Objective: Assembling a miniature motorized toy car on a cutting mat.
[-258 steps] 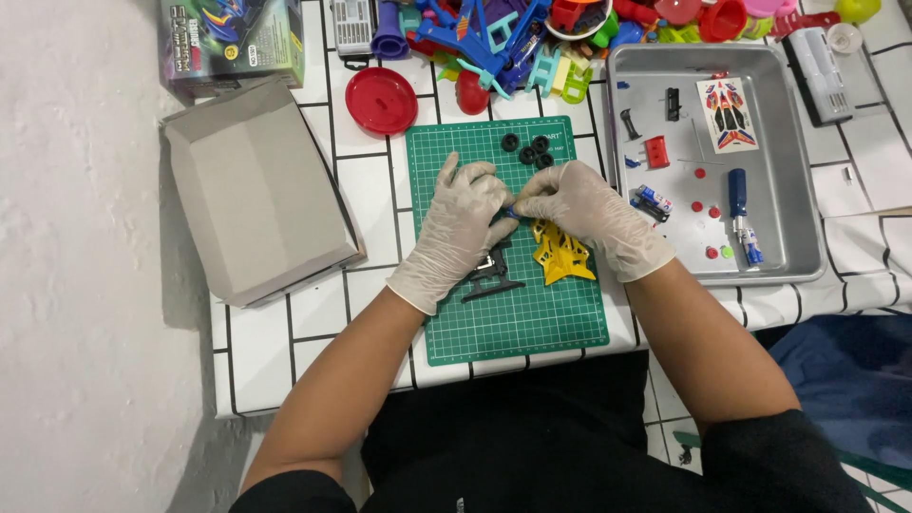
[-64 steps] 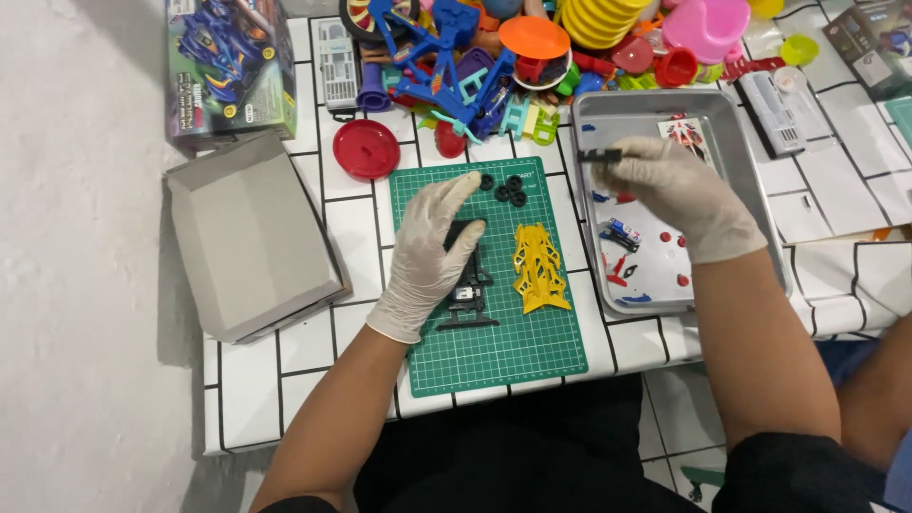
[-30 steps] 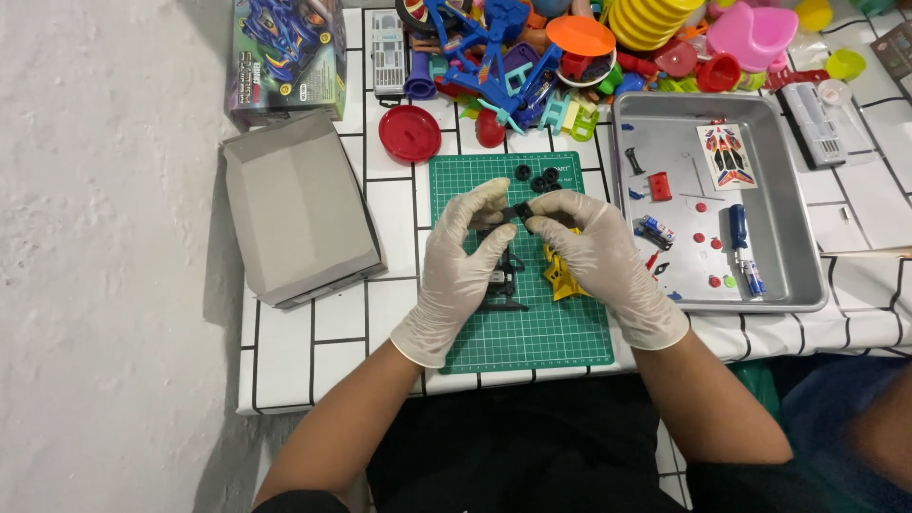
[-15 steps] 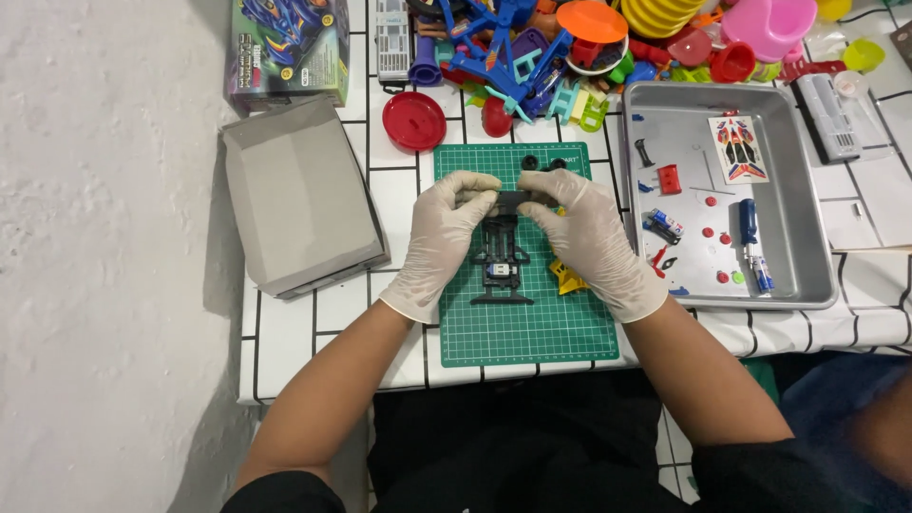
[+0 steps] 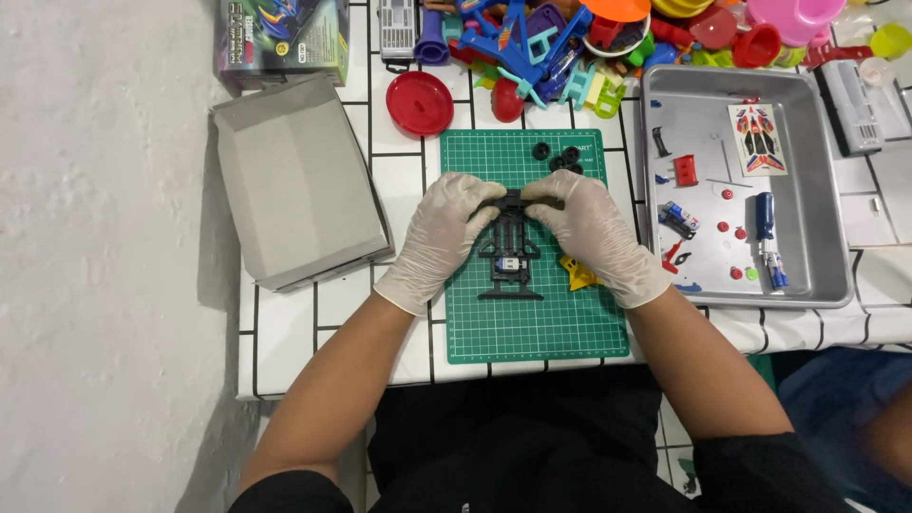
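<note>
**Toy car frame: partly built, lots still loose**

I see both gloved hands meet at the top end of the black car frame, which lies flat on the green cutting mat. My left hand pinches the frame's top bar from one side and my right hand pinches it from the other — both grips are closed on that bar. I cannot tell what the fingertips press in there.

I think the build is about in the middle. The frame already has a small blue and white piece set in it. But the black wheels sit loose at the top of the mat, not on the frame. The yellow part lies just beside the frame, partly under my right hand. In the metal tray wait a sticker sheet, a red piece and a small screwdriver — all unused. The open grey box sits on the bench to the left.
</note>
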